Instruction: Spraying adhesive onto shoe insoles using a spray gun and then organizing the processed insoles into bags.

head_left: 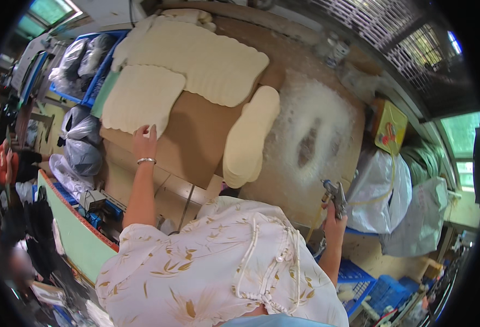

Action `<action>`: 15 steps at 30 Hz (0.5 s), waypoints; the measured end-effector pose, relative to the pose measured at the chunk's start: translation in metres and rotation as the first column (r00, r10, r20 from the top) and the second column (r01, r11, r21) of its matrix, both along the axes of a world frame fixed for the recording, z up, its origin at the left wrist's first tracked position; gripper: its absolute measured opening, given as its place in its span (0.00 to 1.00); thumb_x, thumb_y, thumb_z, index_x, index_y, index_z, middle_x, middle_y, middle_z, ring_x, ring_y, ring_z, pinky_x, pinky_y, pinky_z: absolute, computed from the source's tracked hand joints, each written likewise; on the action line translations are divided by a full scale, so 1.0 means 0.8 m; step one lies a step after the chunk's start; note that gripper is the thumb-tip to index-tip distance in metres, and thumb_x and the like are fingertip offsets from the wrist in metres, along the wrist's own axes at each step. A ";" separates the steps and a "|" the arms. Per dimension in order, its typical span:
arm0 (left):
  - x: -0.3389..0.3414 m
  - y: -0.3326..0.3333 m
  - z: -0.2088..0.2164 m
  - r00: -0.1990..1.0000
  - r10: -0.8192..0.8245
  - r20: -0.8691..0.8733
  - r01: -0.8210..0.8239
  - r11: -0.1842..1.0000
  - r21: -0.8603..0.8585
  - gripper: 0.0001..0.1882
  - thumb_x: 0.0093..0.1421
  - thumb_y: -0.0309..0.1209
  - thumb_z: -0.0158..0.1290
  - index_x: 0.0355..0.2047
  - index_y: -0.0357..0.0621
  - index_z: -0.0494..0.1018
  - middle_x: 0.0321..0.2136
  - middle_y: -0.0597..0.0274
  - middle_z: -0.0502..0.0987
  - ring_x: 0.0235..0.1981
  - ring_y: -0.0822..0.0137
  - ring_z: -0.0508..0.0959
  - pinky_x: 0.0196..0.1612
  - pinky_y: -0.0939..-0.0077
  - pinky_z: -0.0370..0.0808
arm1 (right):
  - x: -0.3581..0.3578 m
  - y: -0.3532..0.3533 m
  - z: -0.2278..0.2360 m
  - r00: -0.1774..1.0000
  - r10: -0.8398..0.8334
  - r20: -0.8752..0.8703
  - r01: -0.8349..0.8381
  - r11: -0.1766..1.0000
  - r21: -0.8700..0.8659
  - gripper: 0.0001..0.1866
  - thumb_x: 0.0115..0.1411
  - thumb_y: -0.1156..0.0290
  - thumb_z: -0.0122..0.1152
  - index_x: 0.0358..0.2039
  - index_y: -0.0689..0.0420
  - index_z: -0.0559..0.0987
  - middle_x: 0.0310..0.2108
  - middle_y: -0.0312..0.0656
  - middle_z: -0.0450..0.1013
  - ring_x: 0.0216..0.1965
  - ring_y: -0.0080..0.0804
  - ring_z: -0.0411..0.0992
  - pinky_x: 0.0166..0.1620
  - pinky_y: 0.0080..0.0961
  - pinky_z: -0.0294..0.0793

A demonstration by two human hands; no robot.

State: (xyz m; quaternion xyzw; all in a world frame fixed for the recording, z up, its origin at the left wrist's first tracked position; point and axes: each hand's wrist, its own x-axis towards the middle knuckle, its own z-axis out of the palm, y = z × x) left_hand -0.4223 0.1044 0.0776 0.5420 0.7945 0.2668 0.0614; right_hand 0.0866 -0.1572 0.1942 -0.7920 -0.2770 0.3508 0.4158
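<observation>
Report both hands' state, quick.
Left hand: fingers curled at the near edge of the cream insoles; can't tell whether it grips one.
Right hand: closed, holding the spray gun.

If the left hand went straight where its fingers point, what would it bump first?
Probably the nearer row of cream sole-shaped pieces: the left hand is at its lower edge, maybe already touching; depth is unclear.

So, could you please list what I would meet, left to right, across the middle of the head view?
Grey bags, left hand, separate cream sole-shaped stack, spray gun in the right hand, whitish bag.
</observation>
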 end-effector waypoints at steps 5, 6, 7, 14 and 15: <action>0.204 -0.031 0.066 0.802 -0.459 0.382 0.490 0.872 0.017 0.32 0.53 0.47 0.59 0.51 0.36 0.69 0.47 0.51 0.72 0.46 0.58 0.73 0.48 0.67 0.71 | -0.003 -0.001 -0.001 0.998 -0.036 -0.046 0.037 0.999 0.013 0.12 0.63 0.64 0.55 0.34 0.61 0.78 0.21 0.29 0.69 0.13 0.11 0.56 0.17 0.16 0.52; 0.228 -0.034 0.069 0.757 -0.503 0.418 0.553 0.833 0.002 0.34 0.52 0.48 0.59 0.52 0.35 0.68 0.49 0.49 0.71 0.49 0.55 0.72 0.52 0.66 0.69 | 0.001 -0.005 -0.004 0.999 0.004 -0.038 -0.004 1.000 0.009 0.12 0.63 0.64 0.55 0.36 0.60 0.78 0.24 0.32 0.72 0.12 0.12 0.57 0.15 0.16 0.54; 0.240 -0.033 0.065 0.750 -0.513 0.418 0.563 0.827 0.004 0.34 0.52 0.48 0.59 0.52 0.35 0.68 0.49 0.49 0.71 0.49 0.55 0.72 0.52 0.66 0.69 | 0.006 -0.010 -0.010 0.999 0.044 -0.029 -0.044 0.999 0.006 0.12 0.63 0.65 0.54 0.38 0.60 0.77 0.27 0.34 0.74 0.10 0.13 0.59 0.13 0.16 0.55; 0.292 -0.051 0.076 0.755 -0.655 -0.010 0.655 0.755 0.010 0.28 0.51 0.39 0.59 0.51 0.37 0.70 0.49 0.49 0.73 0.50 0.52 0.73 0.52 0.62 0.70 | 0.018 -0.034 -0.019 1.000 0.005 -0.009 -0.004 0.998 0.067 0.12 0.62 0.65 0.56 0.37 0.62 0.77 0.24 0.32 0.71 0.21 0.16 0.62 0.25 0.18 0.60; 0.295 -0.054 0.083 0.755 -0.654 -0.049 0.656 0.754 0.038 0.25 0.52 0.35 0.59 0.50 0.38 0.71 0.46 0.51 0.75 0.46 0.55 0.75 0.49 0.65 0.71 | 0.024 -0.039 -0.019 0.998 0.045 -0.053 -0.048 0.998 -0.045 0.12 0.62 0.66 0.56 0.39 0.63 0.76 0.27 0.34 0.71 0.30 0.19 0.65 0.35 0.20 0.67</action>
